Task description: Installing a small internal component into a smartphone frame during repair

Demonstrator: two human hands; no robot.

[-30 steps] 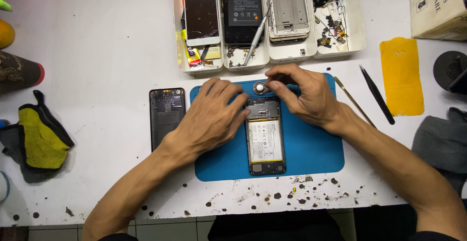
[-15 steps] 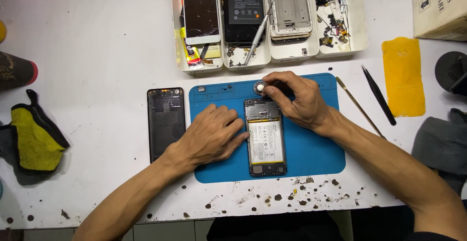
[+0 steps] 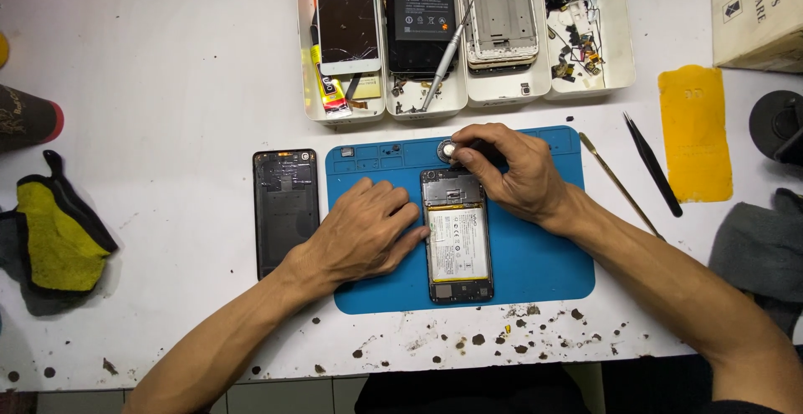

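An opened phone (image 3: 457,237) with its battery showing lies upright on a blue work mat (image 3: 535,259). My left hand (image 3: 364,230) rests flat on the mat, fingertips against the phone's left edge. My right hand (image 3: 512,170) hovers over the phone's top end, with fingertips pinched on a small round silver part (image 3: 447,150) at the mat's upper rim. The phone's black back cover (image 3: 285,207) lies to the left of the mat.
White trays (image 3: 381,111) at the back hold phone screens, a frame, a screwdriver (image 3: 443,61) and small parts. Black tweezers (image 3: 652,163), a thin metal tool (image 3: 615,181) and a yellow sheet (image 3: 694,132) lie to the right. A yellow-black cloth (image 3: 54,230) sits far left.
My left hand has slid down from the phone's top to its left side. My right hand has drawn in over the phone's top end, by the round part.
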